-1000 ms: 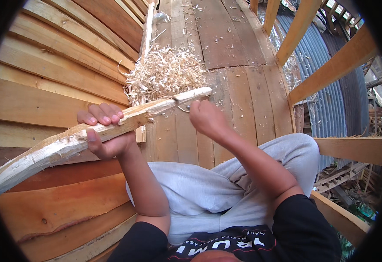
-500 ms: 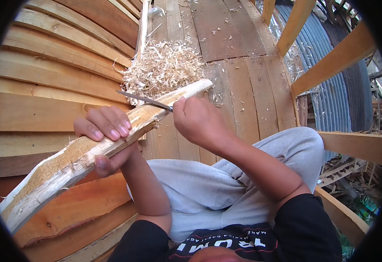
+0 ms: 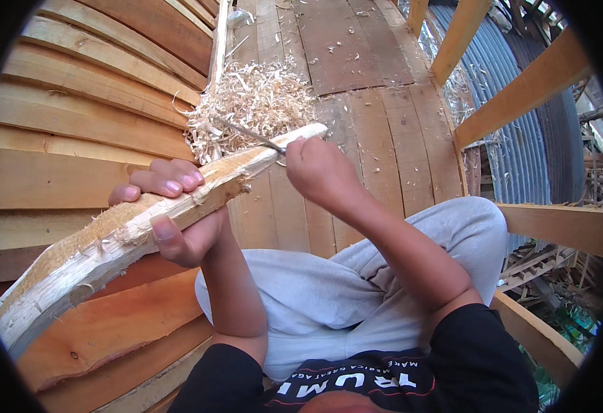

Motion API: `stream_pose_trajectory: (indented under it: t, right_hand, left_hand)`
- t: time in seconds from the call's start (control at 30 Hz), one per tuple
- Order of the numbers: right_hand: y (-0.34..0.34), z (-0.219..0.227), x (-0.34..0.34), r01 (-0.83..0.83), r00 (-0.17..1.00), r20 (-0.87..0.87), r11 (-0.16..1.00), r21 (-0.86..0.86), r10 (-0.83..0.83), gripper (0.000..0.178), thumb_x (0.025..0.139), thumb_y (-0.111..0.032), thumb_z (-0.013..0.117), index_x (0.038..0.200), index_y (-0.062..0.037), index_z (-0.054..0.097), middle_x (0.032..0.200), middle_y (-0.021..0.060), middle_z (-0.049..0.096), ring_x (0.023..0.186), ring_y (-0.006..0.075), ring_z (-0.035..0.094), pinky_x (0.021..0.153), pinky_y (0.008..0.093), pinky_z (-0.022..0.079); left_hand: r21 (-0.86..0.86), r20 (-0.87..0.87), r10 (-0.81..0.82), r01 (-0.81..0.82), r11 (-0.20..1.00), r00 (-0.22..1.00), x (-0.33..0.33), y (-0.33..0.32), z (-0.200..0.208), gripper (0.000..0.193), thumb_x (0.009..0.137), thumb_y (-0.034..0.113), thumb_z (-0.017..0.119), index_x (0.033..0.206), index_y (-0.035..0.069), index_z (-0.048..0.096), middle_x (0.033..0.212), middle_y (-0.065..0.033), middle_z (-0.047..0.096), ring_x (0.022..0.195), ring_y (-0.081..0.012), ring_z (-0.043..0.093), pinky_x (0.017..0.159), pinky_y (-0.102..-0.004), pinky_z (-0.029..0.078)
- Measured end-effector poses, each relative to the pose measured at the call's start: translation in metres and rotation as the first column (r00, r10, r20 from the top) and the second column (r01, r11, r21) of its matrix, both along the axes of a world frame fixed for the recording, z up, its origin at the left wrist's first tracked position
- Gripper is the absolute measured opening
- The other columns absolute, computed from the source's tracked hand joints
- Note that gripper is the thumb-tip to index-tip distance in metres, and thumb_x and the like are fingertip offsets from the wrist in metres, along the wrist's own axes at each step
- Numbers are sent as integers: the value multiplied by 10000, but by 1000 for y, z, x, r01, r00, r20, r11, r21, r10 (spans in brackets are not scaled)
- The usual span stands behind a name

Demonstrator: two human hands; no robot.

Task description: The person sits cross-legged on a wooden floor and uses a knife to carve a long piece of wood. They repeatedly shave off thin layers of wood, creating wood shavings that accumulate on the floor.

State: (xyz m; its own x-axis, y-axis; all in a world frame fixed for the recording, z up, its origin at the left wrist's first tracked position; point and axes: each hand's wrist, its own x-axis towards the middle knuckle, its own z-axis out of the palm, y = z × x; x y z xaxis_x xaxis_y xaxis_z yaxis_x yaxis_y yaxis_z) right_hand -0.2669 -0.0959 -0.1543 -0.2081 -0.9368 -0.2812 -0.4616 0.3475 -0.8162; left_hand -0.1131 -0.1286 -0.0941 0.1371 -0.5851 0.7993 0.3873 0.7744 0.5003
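A long, curved, pale piece of wood with rough-cut faces runs slantwise from the lower left to the middle. My left hand wraps around its middle, fingers over the far edge and thumb on the near side. In my closed right hand is a knife, its handle hidden in the fist. The thin blade points up and left and lies across the wood near its far, narrower end. Small torn fibres stick out of the wood's near side.
Beyond the wood lies a heap of curled shavings on the plank floor. A board wall stands close on the left. Wooden railing posts rise on the right, with corrugated metal sheets outside. My crossed legs are below.
My right hand and the knife have moved up and right along the wood, toward its far end. The wood has rolled slightly in my left hand, showing more of its near side.
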Motion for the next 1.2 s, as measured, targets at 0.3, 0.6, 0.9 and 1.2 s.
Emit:
stream_pose_trajectory:
  t: [0.3, 0.6, 0.9, 1.2]
  right_hand:
    - [-10, -62, 22, 19, 999, -31, 997, -79, -22, 520, 947, -304, 321, 750, 36, 663, 805, 282, 645, 814, 475, 616, 803, 533, 480]
    - [-2, -35, 24, 83, 996, -8, 989, -124, -85, 517, 951, -288, 312, 721, 24, 654, 792, 283, 637, 784, 476, 610, 791, 540, 477]
    - [-4, -15, 30, -55, 998, -21, 988, -147, 52, 553, 951, -301, 310, 682, 48, 644, 756, 292, 629, 764, 478, 613, 775, 542, 479]
    - [-4, -14, 19, -15, 995, -99, 992, -126, 3, 537, 951, -293, 331, 685, 44, 654, 729, 288, 629, 735, 459, 628, 756, 537, 495]
  left_hand:
    - [343, -201, 236, -157, 926, 951, 35, -34, -3, 266, 756, 339, 578, 894, 126, 495, 658, -22, 429, 563, -137, 431, 534, -258, 421]
    - [188, -67, 49, -35, 982, 997, 18, -13, 3, 216, 796, 304, 576, 911, 134, 511, 678, -20, 442, 605, -143, 427, 590, -283, 400]
    - [242, -127, 91, -58, 968, 988, 40, -29, -4, 250, 801, 312, 578, 927, 117, 488, 670, -26, 450, 570, -141, 455, 565, -266, 441]
    - [250, -131, 83, -48, 967, 988, 33, -22, -1, 271, 797, 301, 575, 946, 107, 459, 681, -28, 444, 563, -140, 455, 556, -263, 457]
